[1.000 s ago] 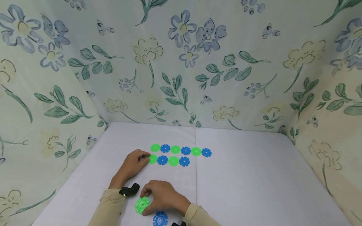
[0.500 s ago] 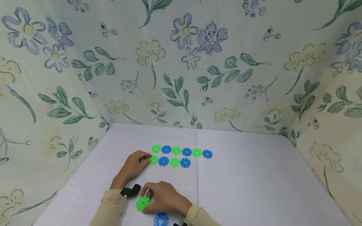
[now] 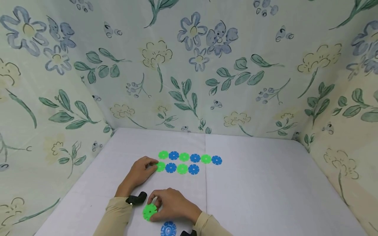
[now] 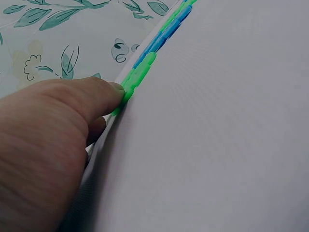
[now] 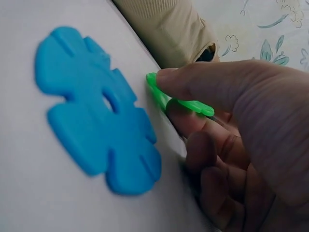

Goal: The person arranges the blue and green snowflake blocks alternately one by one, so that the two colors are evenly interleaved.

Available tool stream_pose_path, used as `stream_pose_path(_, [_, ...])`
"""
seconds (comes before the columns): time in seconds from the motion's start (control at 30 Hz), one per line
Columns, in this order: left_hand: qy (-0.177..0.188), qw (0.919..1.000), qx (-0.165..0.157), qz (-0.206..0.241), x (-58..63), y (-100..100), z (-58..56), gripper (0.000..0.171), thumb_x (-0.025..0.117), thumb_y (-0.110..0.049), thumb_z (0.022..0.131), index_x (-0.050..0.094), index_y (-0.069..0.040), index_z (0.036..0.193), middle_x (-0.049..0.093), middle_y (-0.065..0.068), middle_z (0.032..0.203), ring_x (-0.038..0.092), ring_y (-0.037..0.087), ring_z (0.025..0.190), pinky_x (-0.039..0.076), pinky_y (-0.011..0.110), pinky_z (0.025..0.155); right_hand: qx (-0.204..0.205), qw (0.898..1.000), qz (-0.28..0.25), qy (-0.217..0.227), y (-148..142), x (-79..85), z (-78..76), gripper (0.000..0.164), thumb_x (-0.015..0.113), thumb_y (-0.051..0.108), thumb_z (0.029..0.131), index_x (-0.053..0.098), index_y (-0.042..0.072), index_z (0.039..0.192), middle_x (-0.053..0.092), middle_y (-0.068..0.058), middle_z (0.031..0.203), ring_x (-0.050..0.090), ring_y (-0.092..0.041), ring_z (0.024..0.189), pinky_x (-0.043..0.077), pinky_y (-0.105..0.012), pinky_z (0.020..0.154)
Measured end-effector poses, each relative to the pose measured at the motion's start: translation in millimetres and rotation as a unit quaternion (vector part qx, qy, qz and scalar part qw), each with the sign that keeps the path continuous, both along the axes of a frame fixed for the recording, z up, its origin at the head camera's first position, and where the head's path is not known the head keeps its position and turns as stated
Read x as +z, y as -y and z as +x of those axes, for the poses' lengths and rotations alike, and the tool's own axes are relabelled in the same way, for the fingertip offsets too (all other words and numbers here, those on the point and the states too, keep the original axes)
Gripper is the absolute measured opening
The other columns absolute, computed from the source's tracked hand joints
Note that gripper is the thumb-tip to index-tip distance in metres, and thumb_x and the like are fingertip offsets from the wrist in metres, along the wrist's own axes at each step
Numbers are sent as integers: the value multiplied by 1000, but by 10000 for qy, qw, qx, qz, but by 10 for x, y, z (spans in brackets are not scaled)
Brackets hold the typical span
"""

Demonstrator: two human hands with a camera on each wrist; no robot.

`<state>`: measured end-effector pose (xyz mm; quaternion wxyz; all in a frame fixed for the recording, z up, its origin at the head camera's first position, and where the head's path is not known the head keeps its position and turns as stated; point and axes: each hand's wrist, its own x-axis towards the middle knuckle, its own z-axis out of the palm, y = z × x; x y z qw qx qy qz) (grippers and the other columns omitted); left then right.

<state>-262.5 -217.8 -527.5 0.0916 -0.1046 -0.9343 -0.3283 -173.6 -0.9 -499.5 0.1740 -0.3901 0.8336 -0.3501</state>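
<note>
My left hand (image 3: 143, 168) is at the left end of the nearer row, its thumb and index finger pinching the edge of a green slotted disc (image 3: 160, 166). In the left wrist view the thumb touches that disc's rim (image 4: 137, 77); the other fingers are partly hidden. Low in the head view, my right hand (image 3: 174, 205) grips another green slotted disc (image 3: 150, 212) between thumb and fingers, its flat face tilted up. A blue slotted disc (image 3: 168, 228) lies just below that hand and looms large in the right wrist view (image 5: 96, 111).
On the white-covered table (image 3: 265, 183), the farther row of alternating green and blue discs (image 3: 195, 158) runs above the nearer row, which ends in a blue disc (image 3: 193, 169). Floral cloth (image 3: 189, 82) walls the table at the back and sides.
The green disc in my right hand has turned from its ridged face to its smoother face. The left hand and both rows keep their places, apart from a slight shift of the camera.
</note>
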Motion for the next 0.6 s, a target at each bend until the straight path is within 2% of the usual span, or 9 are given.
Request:
stream_pose_path(0.13, [-49, 10000, -30, 43, 1, 10, 2, 19, 71, -27, 94, 74, -25, 113, 68, -8, 101, 53, 11, 84, 44, 33, 78, -38, 9980, -433, 462, -20, -21, -17, 37, 85, 33, 79, 64, 35, 109, 67, 23, 82, 61, 6, 70, 49, -21, 80])
stream_pose_path(0.23, [-78, 10000, -44, 35, 0, 12, 3, 19, 71, -26, 94, 74, -25, 113, 68, -8, 101, 53, 11, 84, 44, 32, 78, -64, 9944, -762, 732, -30, -24, -24, 37, 86, 30, 79, 65, 34, 109, 67, 19, 85, 61, 3, 68, 50, -19, 66])
stream_pose_path(0.43, [-135, 9999, -45, 7, -5, 9, 2, 19, 71, -26, 94, 75, -24, 113, 68, -8, 100, 53, 10, 83, 43, 31, 77, -70, 9912, -979, 886, -44, 43, -22, 37, 87, 29, 78, 66, 32, 108, 68, 17, 85, 61, 2, 68, 50, -19, 64])
stream_pose_path(0.6, [-79, 10000, -5, 43, -5, 6, 12, 19, 71, -26, 94, 75, -24, 112, 68, -8, 100, 53, 11, 84, 44, 32, 78, -187, 9871, -1165, 1085, -94, 103, -82, 36, 87, 30, 78, 67, 32, 108, 68, 14, 86, 61, -2, 63, 51, -22, 61])
